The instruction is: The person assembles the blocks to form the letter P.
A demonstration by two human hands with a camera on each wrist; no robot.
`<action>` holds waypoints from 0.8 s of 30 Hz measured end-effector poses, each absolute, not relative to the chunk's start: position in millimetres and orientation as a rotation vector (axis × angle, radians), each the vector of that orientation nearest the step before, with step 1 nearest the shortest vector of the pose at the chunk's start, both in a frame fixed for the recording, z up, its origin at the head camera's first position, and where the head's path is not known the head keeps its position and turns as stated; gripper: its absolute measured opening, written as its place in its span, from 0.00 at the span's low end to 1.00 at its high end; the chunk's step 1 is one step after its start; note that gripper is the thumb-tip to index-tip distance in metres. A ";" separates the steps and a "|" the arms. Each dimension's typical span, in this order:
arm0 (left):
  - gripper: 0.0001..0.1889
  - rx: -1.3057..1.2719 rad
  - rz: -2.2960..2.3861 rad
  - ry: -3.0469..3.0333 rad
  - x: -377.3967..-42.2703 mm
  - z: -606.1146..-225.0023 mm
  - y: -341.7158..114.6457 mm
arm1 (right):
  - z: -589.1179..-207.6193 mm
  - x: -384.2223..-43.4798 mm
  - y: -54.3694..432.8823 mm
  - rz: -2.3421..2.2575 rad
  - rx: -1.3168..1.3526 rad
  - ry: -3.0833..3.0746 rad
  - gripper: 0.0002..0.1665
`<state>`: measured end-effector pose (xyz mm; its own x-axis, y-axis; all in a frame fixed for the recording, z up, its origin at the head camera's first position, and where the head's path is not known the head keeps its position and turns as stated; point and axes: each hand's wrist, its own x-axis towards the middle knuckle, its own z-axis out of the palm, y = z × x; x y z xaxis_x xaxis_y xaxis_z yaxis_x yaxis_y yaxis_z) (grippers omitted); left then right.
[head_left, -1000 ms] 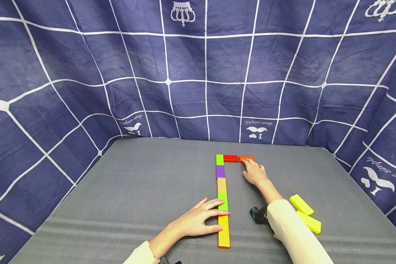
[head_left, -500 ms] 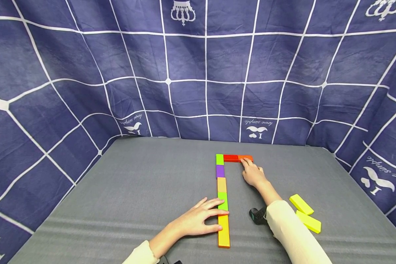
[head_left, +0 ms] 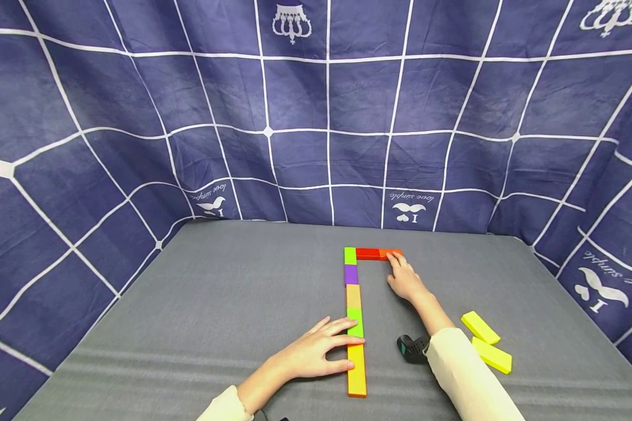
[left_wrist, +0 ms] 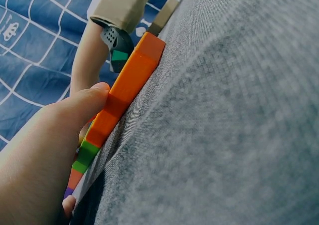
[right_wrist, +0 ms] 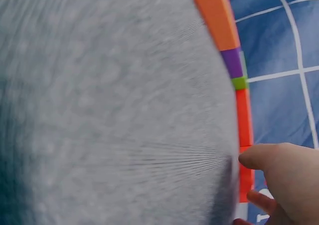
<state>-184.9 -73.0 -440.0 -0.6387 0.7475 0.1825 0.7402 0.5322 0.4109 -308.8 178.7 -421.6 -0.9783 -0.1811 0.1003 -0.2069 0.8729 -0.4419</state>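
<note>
A line of coloured blocks lies on the grey cloth: yellow-orange (head_left: 357,377), green (head_left: 354,314), tan (head_left: 353,297), purple (head_left: 351,275) and a second green block (head_left: 350,255) at the far end. From there a red block (head_left: 368,253) and an orange block (head_left: 383,253) run to the right, end against end. My left hand (head_left: 316,354) lies with spread fingers across the near blocks, its thumb on the yellow-orange one. At the orange block, my right hand (head_left: 408,283) touches the top with its extended fingertips. Its thumb (right_wrist: 254,156) overlaps that block in the right wrist view.
Two yellow blocks (head_left: 481,326) (head_left: 492,355) lie to the right of my right sleeve (head_left: 466,368). A black device (head_left: 412,349) sits at the right wrist. Behind the grey surface (head_left: 216,280) hangs a blue gridded cloth (head_left: 295,152).
The orange block has slid left under my right fingers, closing its small gap to the red block. My left hand has stayed in place.
</note>
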 end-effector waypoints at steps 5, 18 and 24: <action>0.22 1.348 0.717 2.750 -184.0 -441.1 -73.6 | -412.8 -302.9 182.1 0.878 0.309 -2.980 0.37; 0.22 1.376 0.707 2.764 -183.8 -441.3 -74.1 | -382.2 -270.5 186.5 0.862 0.443 -2.940 0.28; 0.22 1.380 0.706 2.768 -183.7 -441.5 -73.9 | -370.9 -251.6 190.7 0.774 0.440 -2.961 0.26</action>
<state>-183.7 -73.9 -441.5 -0.6211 0.7522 0.2202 0.7658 0.5226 0.3747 -251.6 190.7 -370.9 -0.9584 -0.2599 0.1182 -0.2844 0.8342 -0.4724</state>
